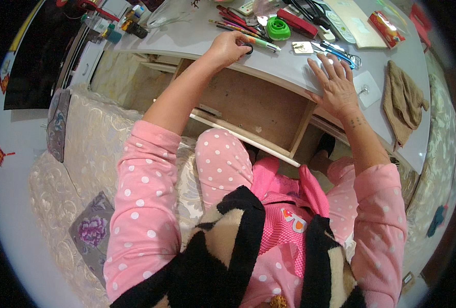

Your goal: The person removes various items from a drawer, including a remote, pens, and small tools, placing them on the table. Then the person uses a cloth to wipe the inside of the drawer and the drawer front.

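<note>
My left hand (228, 49) is at the front edge of the white table (197, 40), its fingertips closed on a small round black object (248, 49). A multi-colour pen (264, 44) lies just beyond those fingers. My right hand (334, 86) rests palm down on the tabletop with its fingers spread, holding nothing. Close to its fingertips are a blue-handled tool (337, 54) and a square adhesive hook (302, 47). A clear adhesive hook (366, 89) lies to its right. Below both hands, a wooden drawer (258, 104) is pulled out over my knees.
Pens and pencils (239, 23) lie in a pile beside a green plastic container (278, 29) and a red case (297, 23). A brown cloth (403, 100) sits at the right, with a red packet (386, 29) behind it. Small bottles (133, 27) stand far left.
</note>
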Tool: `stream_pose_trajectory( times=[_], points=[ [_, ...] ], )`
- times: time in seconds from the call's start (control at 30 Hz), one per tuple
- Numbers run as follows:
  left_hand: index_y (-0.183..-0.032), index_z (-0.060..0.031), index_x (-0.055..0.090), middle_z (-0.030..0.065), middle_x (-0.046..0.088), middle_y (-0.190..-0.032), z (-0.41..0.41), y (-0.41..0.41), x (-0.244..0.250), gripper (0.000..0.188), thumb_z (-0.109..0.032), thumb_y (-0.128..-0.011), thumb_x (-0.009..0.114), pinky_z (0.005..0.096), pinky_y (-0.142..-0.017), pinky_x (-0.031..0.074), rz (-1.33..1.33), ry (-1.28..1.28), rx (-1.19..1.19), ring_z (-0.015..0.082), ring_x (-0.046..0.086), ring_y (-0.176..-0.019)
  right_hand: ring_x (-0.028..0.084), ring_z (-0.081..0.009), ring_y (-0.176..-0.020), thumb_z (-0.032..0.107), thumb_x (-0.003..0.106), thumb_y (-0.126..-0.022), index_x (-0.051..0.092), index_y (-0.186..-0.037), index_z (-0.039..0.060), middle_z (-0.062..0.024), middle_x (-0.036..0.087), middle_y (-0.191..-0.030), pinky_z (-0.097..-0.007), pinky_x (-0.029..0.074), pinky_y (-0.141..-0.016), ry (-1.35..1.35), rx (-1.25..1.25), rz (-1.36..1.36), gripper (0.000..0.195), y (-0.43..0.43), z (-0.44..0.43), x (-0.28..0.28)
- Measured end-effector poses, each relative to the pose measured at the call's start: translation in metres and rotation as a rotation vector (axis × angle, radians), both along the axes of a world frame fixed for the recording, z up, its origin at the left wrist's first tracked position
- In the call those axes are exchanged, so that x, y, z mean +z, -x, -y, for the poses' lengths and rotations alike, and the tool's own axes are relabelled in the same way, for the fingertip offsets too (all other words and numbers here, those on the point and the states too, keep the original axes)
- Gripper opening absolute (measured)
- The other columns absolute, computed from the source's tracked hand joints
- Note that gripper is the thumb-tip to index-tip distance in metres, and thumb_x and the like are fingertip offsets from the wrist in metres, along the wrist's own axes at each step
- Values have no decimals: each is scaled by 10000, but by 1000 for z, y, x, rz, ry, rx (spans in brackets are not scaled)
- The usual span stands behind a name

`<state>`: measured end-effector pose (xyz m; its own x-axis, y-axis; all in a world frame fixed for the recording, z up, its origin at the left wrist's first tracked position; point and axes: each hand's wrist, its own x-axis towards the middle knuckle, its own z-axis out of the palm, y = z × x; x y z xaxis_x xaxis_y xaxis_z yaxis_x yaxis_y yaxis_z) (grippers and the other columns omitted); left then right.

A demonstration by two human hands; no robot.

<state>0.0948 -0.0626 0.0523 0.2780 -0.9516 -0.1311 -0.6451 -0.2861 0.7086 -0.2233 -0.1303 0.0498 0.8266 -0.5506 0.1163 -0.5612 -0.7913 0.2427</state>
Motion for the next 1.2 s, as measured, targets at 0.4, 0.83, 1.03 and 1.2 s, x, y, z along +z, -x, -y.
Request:
stream_pose_trajectory(
  times=[0.4, 0.83, 1.03, 1.2],
  points=[
    [-941, -29, 649, 36, 652, -832, -56, -22, 24, 131, -142, -884, 686, 268, -615, 500, -352, 106, 235, 113, 617, -747, 286, -249, -1409, 532, 656, -816, 328, -1481, 255, -36, 339, -1516, -445, 174, -1160, -10, 20, 103, 791, 3, 1, -4],
    [-935, -22, 686, 141, 700, -854, -166, -19, -107, 196, -193, -841, 692, 351, -738, 525, 91, 16, 277, 254, 680, -796, 259, -268, -1426, 472, 682, -816, 350, -1479, 245, -68, 341, -1514, -462, 167, -1166, -44, 90, 207, 776, 11, 6, -11],
    [-946, 8, 673, 134, 696, -864, -180, 14, -92, 167, -135, -859, 665, 340, -762, 521, -39, 167, 434, 234, 670, -809, 265, -306, -1405, 516, 630, -847, 380, -1460, 210, -86, 345, -1496, -492, 186, -1148, -15, 159, 273, 729, 17, 12, -11],
    [-938, 6, 672, 142, 688, -891, -182, 54, -66, 174, -148, -864, 643, 352, -789, 517, 54, 258, 366, 261, 671, -859, 284, -346, -1377, 476, 615, -888, 389, -1451, 155, -149, 361, -1463, -500, 165, -1146, 180, -58, 742, 686, 81, 70, -15]
  ],
)
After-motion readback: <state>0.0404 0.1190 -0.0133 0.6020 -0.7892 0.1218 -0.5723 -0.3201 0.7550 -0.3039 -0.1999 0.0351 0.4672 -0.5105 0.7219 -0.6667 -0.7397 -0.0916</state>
